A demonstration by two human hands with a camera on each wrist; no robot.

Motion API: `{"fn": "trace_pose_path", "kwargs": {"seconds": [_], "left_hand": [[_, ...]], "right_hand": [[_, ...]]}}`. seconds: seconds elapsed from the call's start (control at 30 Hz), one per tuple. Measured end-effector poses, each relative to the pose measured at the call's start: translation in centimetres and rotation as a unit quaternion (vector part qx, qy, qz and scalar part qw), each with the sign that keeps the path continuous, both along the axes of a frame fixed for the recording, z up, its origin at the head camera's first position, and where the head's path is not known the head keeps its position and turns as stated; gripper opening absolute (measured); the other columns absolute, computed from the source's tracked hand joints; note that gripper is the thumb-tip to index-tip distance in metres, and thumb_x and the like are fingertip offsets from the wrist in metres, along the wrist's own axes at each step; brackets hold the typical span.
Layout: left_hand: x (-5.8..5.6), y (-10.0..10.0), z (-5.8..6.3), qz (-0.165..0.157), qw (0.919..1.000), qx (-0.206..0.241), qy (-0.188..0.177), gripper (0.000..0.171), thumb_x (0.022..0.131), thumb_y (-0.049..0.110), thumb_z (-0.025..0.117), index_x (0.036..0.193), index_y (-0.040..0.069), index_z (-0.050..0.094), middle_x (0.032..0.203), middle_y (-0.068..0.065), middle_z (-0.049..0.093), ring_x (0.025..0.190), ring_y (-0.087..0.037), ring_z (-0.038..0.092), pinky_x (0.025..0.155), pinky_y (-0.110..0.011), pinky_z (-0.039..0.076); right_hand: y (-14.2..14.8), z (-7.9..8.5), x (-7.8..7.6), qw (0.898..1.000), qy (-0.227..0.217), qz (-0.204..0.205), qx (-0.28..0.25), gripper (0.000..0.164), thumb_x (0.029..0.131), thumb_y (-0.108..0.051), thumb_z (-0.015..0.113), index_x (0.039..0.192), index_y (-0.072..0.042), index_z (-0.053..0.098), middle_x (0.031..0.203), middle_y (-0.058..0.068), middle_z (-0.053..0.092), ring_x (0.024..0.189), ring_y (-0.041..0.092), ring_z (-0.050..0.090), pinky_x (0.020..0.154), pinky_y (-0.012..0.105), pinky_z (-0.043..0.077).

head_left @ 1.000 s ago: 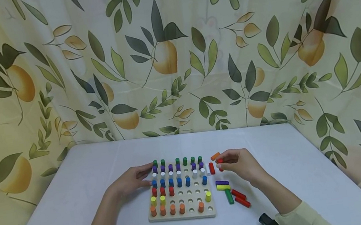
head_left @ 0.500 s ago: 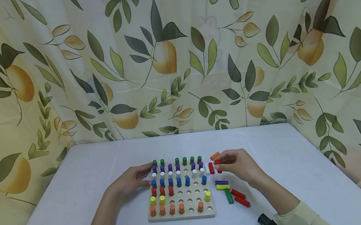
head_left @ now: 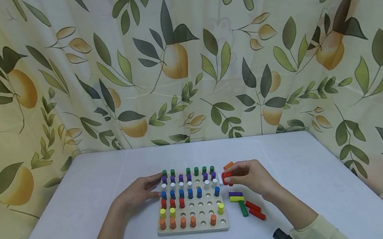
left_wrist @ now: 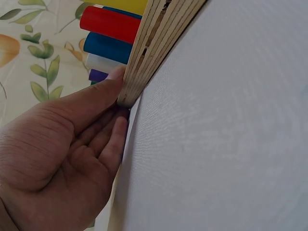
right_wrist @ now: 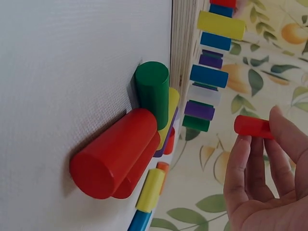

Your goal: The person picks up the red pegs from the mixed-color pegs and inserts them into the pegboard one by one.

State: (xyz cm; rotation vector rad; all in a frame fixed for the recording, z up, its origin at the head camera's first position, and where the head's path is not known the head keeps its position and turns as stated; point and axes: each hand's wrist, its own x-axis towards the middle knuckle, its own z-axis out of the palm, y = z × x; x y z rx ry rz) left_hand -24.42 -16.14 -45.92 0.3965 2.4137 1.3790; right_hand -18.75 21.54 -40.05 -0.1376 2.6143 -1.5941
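- Your right hand (head_left: 252, 176) was clamped on one red peg (right_wrist: 252, 126), pinched between thumb and fingers; the peg was roughly upright above the worktop (head_left: 277, 152), just right of the pegboard (head_left: 192, 231).
- Your left hand (head_left: 141, 192) was clamped on the pegboard's left side near the far corner, thumb against the edge.
- The step in hand appeared to be filling rows by colour: three standing red pegs (head_left: 172, 203) occupied the left of one row, with free holes to their right.
- The next move probably called for shifting the held peg leftward, aligning it over a free hole in that row, and lowering it upright.
- Clearance was advisable: blue pegs (head_left: 190, 194) stood in the adjacent row.
- Loose green (head_left: 243, 209), yellow (head_left: 237, 199) and purple pegs (head_left: 235, 194) lay right of the pegboard.
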Motion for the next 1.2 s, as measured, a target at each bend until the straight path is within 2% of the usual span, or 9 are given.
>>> {"fn": "trace_pose_path", "kwargs": {"seconds": [0.37, 0.63, 0.93, 1.2], "left_hand": [[0.0, -0.1, 0.0, 0.002, 0.9999, 0.012, -0.006, 0.068, 0.090, 0.005, 0.079, 0.152, 0.009, 0.053, 0.158, -0.012, 0.046, 0.145, -0.029, 0.042, 0.116, -0.047, 0.036], [-0.1, 0.0, 0.1, -0.001, 1.0000, 0.002, 0.000, 0.068, 0.091, 0.005, 0.079, 0.153, 0.010, 0.052, 0.158, -0.012, 0.046, 0.146, -0.028, 0.042, 0.116, -0.046, 0.036], [-0.1, 0.1, 0.1, 0.000, 1.0000, 0.006, -0.001, 0.068, 0.091, 0.005, 0.079, 0.153, 0.009, 0.052, 0.158, -0.012, 0.046, 0.145, -0.028, 0.043, 0.116, -0.046, 0.036], [0.0, 0.1, 0.1, 0.002, 1.0000, 0.003, -0.002, 0.068, 0.091, 0.005, 0.079, 0.153, 0.010, 0.052, 0.158, -0.012, 0.046, 0.146, -0.028, 0.042, 0.116, -0.046, 0.036]], "right_hand": [[-0.7, 0.2, 0.1, 0.999, 0.008, 0.032, 0.001, 0.022, 0.090, -0.009, 0.082, 0.111, -0.004, 0.079, 0.101, 0.003, 0.073, 0.092, 0.022, 0.070, 0.085, 0.037, 0.062], [-1.1, 0.4, 0.0, 0.998, 0.013, 0.055, -0.003, 0.022, 0.091, -0.011, 0.081, 0.112, -0.005, 0.079, 0.102, 0.003, 0.074, 0.092, 0.024, 0.069, 0.084, 0.032, 0.061], [-1.4, 0.3, 0.1, 0.997, 0.012, 0.070, -0.016, 0.025, 0.091, -0.012, 0.081, 0.114, -0.003, 0.078, 0.103, 0.005, 0.074, 0.093, 0.025, 0.070, 0.087, 0.039, 0.061], [-1.6, 0.2, -0.1, 0.996, 0.013, 0.083, -0.016, 0.026, 0.091, -0.010, 0.081, 0.115, -0.001, 0.077, 0.104, 0.005, 0.074, 0.095, 0.025, 0.068, 0.083, 0.028, 0.060]]}}
